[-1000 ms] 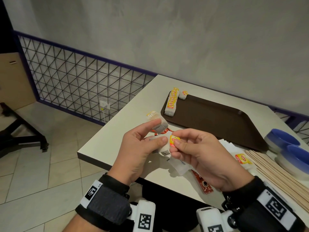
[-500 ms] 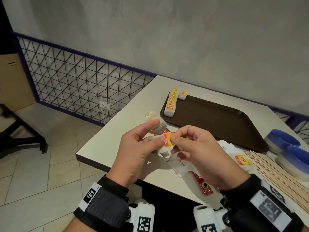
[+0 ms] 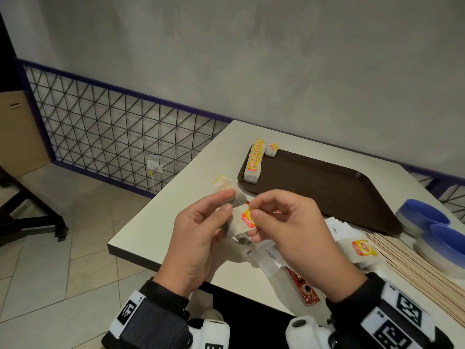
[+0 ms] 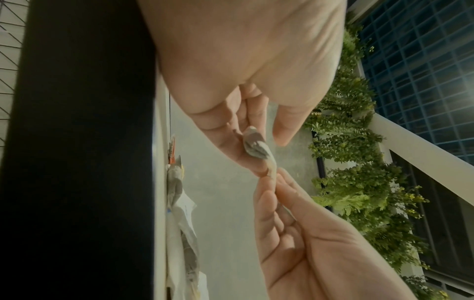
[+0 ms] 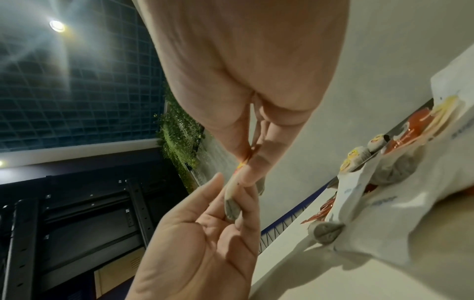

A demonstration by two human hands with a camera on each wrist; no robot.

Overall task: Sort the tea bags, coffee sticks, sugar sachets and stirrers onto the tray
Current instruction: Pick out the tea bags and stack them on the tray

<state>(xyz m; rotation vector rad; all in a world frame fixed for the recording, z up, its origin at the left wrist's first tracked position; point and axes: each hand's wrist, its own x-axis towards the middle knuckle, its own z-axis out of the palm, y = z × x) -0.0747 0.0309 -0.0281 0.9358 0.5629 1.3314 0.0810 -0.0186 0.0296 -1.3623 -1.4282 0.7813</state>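
Over the table's near edge, my left hand and right hand hold one white tea bag between them. My left thumb and fingers grip the bag's body. With thumb and forefinger, my right hand pinches its yellow-red tag and top edge. The brown tray lies beyond, with a row of tea bags along its left rim and one more at the far corner. Another tea bag lies on the table left of the tray.
Under my right hand lies a pile of white sugar sachets, a red coffee stick and a tea bag. Wooden stirrers lie at the right, with blue bowls behind them. The table edge drops to the floor at left.
My right fingers have shifted the tag slightly left against the bag. Both hands stay together over the near edge of the table.
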